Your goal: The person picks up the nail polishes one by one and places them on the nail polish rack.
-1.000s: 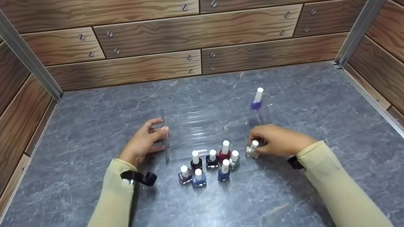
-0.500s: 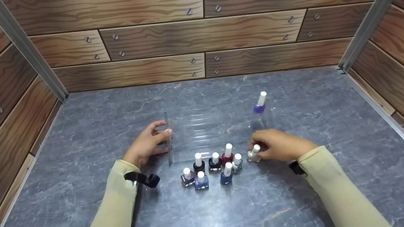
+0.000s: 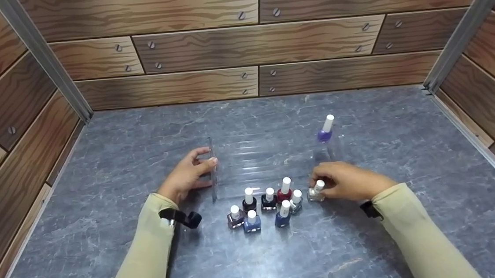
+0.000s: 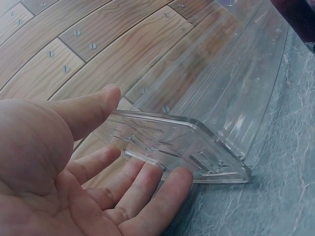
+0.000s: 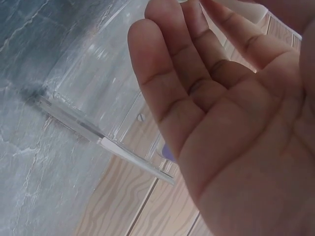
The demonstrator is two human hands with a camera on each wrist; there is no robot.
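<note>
A clear stepped plastic display rack stands mid-table, its ridges catching the light. My left hand holds its left end panel, thumb over the top edge and fingers against the outer face. My right hand pinches a nail polish bottle with a white cap and pale, clear contents, close to the rack's front right corner. In the right wrist view that hand mostly hides the bottle. A purple nail polish bottle stands upright on the rack's right end, towards the back.
Several white-capped nail polish bottles stand along the rack's front: red, dark blue, lighter blue, grey-green and black among them. Wood-patterned walls enclose the grey marbled table.
The head view has shifted slightly, so the whole scene sits a little further right and lower. Both hands keep their holds, and the bottles have not moved relative to the rack.
</note>
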